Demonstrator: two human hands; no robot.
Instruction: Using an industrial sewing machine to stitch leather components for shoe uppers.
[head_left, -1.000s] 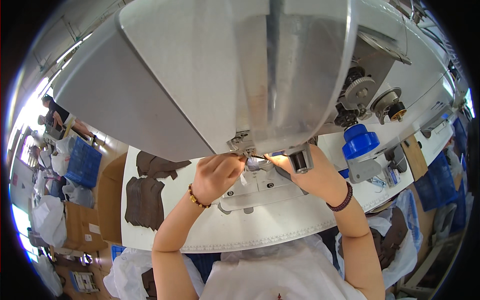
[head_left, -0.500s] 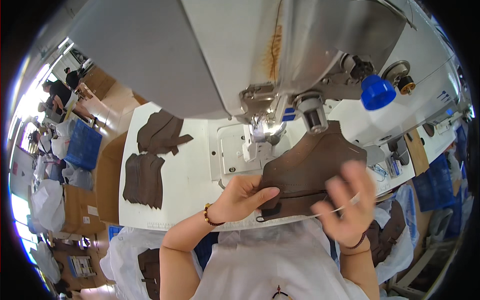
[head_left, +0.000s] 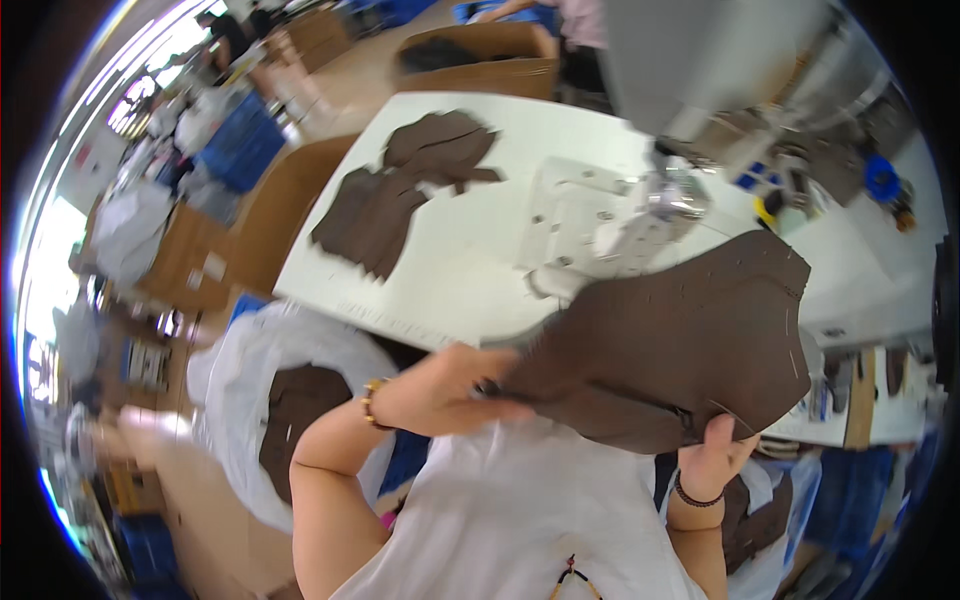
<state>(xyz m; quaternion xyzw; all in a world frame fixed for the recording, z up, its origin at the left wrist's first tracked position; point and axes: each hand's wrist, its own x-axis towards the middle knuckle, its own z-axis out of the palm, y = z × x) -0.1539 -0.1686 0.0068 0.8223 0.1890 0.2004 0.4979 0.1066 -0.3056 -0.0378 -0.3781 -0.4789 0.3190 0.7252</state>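
Observation:
A brown leather-like panel (head_left: 690,330) with stitch marks and pale thread ends is lifted off the table, in front of the sewing machine (head_left: 640,220). At its left end my left hand (head_left: 450,390) grips the edge between thumb and fingers; a small dark thing at those fingertips is too blurred to name. My right hand (head_left: 715,462) pinches the panel's lower right edge, thumb on top and fingers hidden underneath. A thin pale thread lies by that thumb.
Two stacks of brown pieces, one nearer (head_left: 368,218) and one farther (head_left: 438,145), lie on the white table (head_left: 470,270). Left of me stands a white plastic bag (head_left: 225,370) with brown pieces inside. Cardboard boxes (head_left: 185,255) and a blue crate (head_left: 240,142) stand beyond; people work farther off.
The panel has come up off the machine bed toward me, and my right hand now grips its lower edge. The view has swung left, so the machine sits farther right.

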